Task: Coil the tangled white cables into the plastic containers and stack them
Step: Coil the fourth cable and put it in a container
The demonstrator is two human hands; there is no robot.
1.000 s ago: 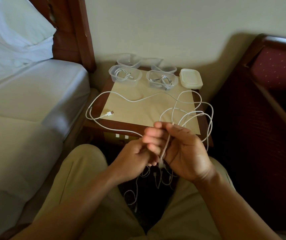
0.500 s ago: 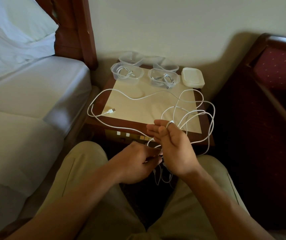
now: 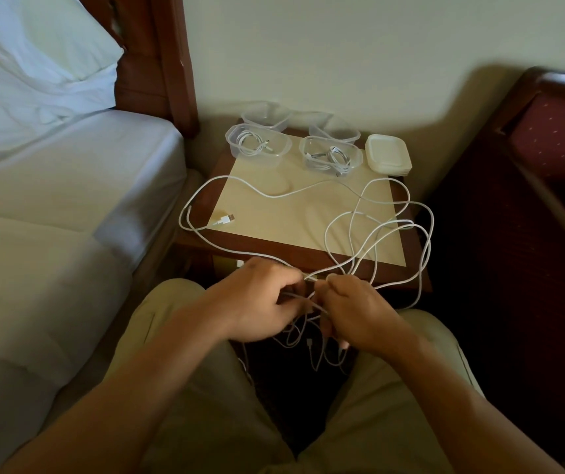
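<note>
Tangled white cables (image 3: 373,227) sprawl in loops over the bedside table (image 3: 294,248), with a USB plug (image 3: 224,219) lying near its left edge. Both hands meet just in front of the table, above my knees. My left hand (image 3: 257,302) and my right hand (image 3: 356,309) each pinch strands of the same tangle, and loose ends hang down between my legs. At the back of the table stand several clear plastic containers: one at the left (image 3: 258,145) and one at the middle (image 3: 330,155) each hold a coiled cable, two behind them (image 3: 267,112) look empty.
A stack of white lids (image 3: 388,159) sits at the table's back right corner. A bed with white sheets (image 3: 52,206) and a wooden headboard (image 3: 161,63) lies to the left. A dark red chair (image 3: 547,148) stands at the right.
My right hand has dropped from an upright pose with cable over its fingers to meet my left hand lower down. Both now pinch the tangle close together.
</note>
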